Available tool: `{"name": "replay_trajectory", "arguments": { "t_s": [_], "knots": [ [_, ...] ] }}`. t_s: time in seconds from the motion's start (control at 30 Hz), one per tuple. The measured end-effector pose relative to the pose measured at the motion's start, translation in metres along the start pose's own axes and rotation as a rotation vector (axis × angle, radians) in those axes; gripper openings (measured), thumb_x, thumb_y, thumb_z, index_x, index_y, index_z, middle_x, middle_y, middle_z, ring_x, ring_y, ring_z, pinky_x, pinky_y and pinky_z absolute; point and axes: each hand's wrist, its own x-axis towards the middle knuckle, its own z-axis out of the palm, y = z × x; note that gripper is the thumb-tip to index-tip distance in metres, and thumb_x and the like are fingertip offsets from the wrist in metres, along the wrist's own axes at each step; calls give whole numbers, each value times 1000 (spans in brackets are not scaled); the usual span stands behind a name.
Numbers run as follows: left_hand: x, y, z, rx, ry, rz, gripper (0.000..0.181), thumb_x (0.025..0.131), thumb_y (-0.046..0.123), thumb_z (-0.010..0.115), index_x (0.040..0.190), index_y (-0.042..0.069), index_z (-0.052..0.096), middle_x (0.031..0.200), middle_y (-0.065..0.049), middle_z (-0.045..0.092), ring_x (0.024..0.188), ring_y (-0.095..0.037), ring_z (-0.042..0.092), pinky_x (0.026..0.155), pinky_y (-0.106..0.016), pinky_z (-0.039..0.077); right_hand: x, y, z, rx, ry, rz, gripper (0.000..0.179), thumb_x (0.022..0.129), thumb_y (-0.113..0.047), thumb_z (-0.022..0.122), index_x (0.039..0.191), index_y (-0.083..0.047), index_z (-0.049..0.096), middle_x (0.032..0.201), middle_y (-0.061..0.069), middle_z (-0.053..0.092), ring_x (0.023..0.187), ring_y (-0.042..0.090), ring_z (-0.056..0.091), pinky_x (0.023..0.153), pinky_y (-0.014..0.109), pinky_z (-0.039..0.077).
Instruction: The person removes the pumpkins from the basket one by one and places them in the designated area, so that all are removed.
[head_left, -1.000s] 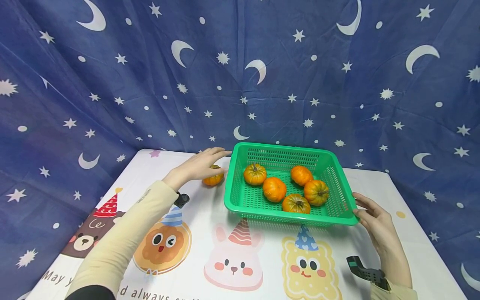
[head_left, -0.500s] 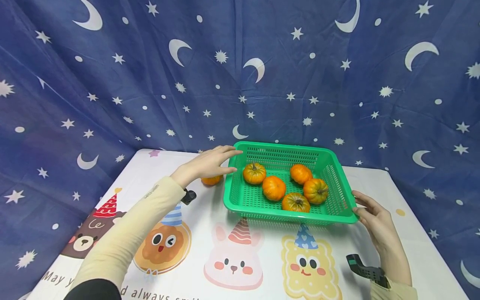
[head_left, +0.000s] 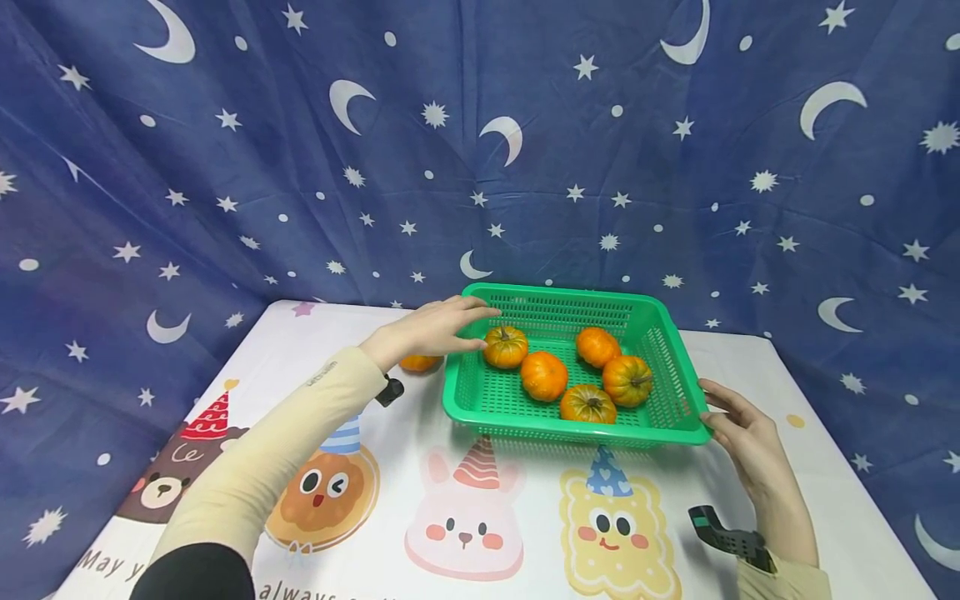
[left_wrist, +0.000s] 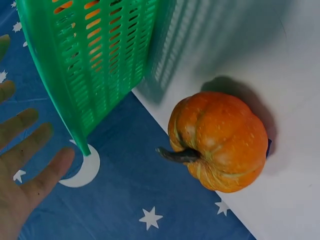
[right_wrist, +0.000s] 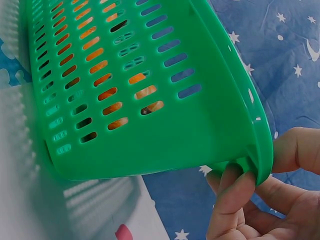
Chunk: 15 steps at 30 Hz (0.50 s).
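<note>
A green plastic basket (head_left: pixel 540 427) holds several small orange pumpkins, among them one near its left wall, a mottled pumpkin (head_left: pixel 505 348). My left hand (head_left: pixel 429 328) hovers over the basket's left rim with fingers spread and nothing in it. Below that hand, outside the basket, another pumpkin (head_left: pixel 420 363) sits on the table, mostly covered by the hand in the head view. The left wrist view shows this pumpkin (left_wrist: pixel 220 142) whole, with a dark stem. At the basket's right front corner, my right hand (head_left: pixel 752 442) pinches the rim between thumb and curled fingers (right_wrist: pixel 232 200).
The white tablecloth (head_left: pixel 360 575) carries printed cartoon figures in party hats. A blue curtain (head_left: pixel 555 183) with stars and moons hangs right behind the table's back edge and along its sides.
My left hand has moved rightward from above the loose pumpkin to over the basket's left rim. The right hand keeps hold of the rim, and the basket stays nearly in place.
</note>
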Motion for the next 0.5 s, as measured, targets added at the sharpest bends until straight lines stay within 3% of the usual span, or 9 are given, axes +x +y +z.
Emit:
{"name": "replay_trajectory", "arguments": {
  "t_s": [0.13, 0.23, 0.33, 0.5],
  "knots": [
    [6, 5, 1, 1, -29, 8, 58, 95, 43, 56, 147, 26, 39, 151, -5, 39, 139, -26, 38, 110, -52, 35, 9, 17, -6, -8, 24, -14, 51, 91, -15, 63, 140, -19, 50, 121, -9, 51, 99, 6, 54, 74, 16, 53],
    [11, 8, 2, 24, -44, 13, 58, 95, 44, 55, 147, 25, 39, 150, -4, 40, 139, -25, 38, 110, -52, 35, 10, 17, -7, 6, 16, -28, 51, 91, -15, 63, 140, -19, 50, 120, -10, 52, 98, 6, 54, 74, 15, 53],
    [15, 10, 3, 49, -57, 23, 58, 94, 44, 56, 147, 25, 40, 150, -4, 41, 138, -24, 39, 110, -51, 36, 7, 13, -6, -5, 1, -30, 53, 92, -16, 62, 142, -17, 47, 121, -9, 51, 100, 7, 53, 75, 15, 53],
    [21, 13, 3, 85, -95, 41, 58, 95, 43, 56, 147, 25, 39, 150, -4, 41, 137, -24, 40, 109, -46, 39, -12, -20, 10, -33, 22, -2, 53, 93, -12, 59, 144, -11, 44, 117, -11, 50, 98, 3, 53, 75, 13, 52]
  ]
}}
